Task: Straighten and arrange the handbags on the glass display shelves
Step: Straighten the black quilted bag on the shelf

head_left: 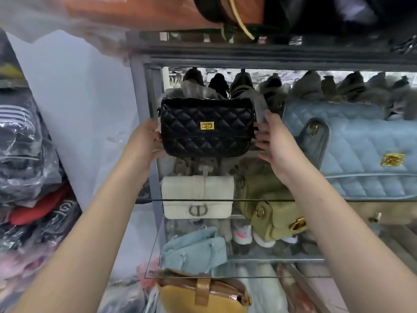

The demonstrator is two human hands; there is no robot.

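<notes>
The black quilted handbag stands upright at the left end of the upper glass shelf, beside a blue quilted bag. Our left hand grips its left end; our right hand presses straight fingers against its right end.

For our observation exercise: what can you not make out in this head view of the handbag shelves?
Head view:
Black quilted bag: both ends covered by left hand and right hand.
Light blue quilted bag: right end cut by frame edge.
Yellow bag: bottom cut by lower edge.
Top shelf goods: blurred.
</notes>
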